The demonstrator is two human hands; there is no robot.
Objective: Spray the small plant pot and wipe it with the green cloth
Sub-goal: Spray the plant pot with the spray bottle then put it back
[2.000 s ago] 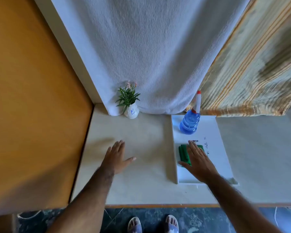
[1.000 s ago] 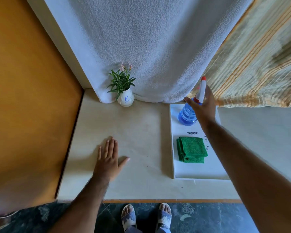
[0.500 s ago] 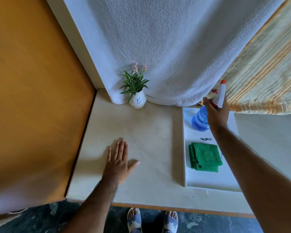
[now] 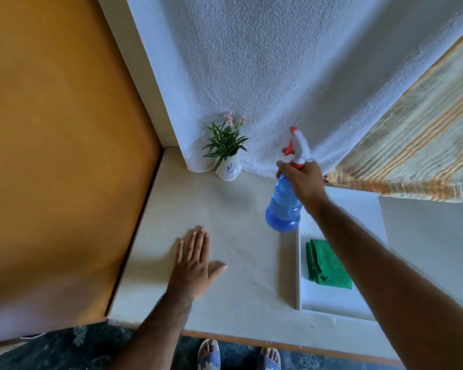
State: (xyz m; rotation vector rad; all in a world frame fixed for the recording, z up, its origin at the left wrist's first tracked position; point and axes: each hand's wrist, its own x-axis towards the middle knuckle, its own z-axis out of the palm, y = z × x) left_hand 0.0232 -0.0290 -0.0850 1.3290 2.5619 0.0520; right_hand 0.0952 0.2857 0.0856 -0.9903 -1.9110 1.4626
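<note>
A small white plant pot with green leaves and pink flowers stands at the back of the counter, against the white towel. My right hand grips the neck of a blue spray bottle with a white and red trigger head, lifted off the counter to the right of the pot, nozzle toward it. The folded green cloth lies on a white tray, partly under my right forearm. My left hand rests flat on the counter, fingers spread, in front of the pot.
An orange panel walls the counter's left side. A white towel hangs behind the pot and a striped curtain hangs at the back right. The counter's front edge is near my sandalled feet.
My right hand left the green cloth, took the spray bottle from the tray, lifted it and carried it left toward the pot. My left hand stayed flat on the counter.
</note>
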